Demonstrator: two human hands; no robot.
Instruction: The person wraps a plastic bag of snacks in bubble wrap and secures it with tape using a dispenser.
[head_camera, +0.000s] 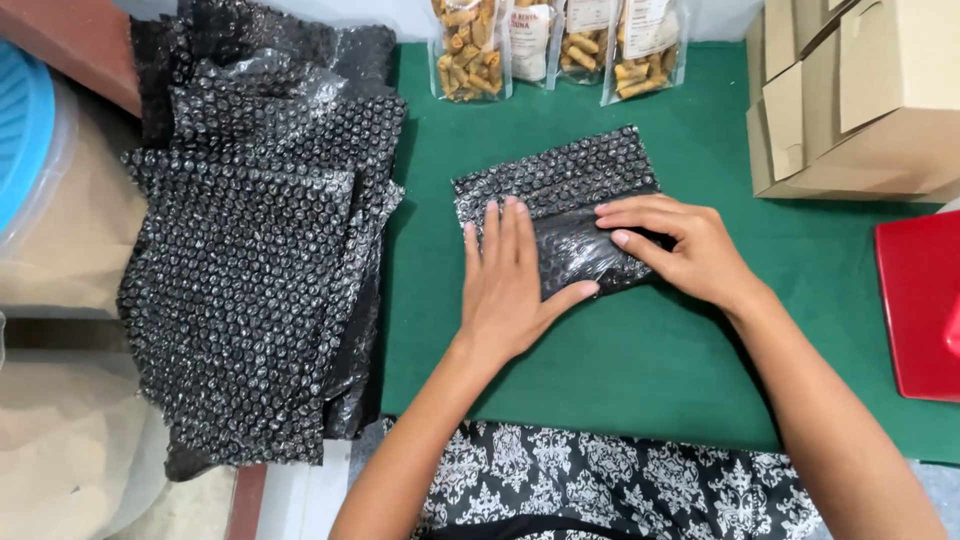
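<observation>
The black bubble-wrap parcel (565, 215) sits in the middle of the green counter (650, 350), and it's mid-fold: the far half is still a flat flap, the near half is bunched glossy over whatever's inside (can't see what). The left hand (510, 285) lies flat on the parcel's left part, fingers spread, thumb hooked along the near edge. It's pressing, not gripping. The right hand (680, 245) comes in from the parcel's right, fingers loosely curled and laid on the top fold, nothing pinched that I can make out.

To do this fold well, I'd say keep the left palm down as the anchor so the wrap doesn't spring back, and use the right fingertips to smooth the fold tight before letting go.

Left of the parcel there's a stack of black bubble-wrap sheets (250, 280). Beyond it, 4 clear snack pouches (560, 45) stand in a row. Cardboard boxes (850, 100) are off to its right, with a red tray-like thing (920, 300) nearer.
</observation>
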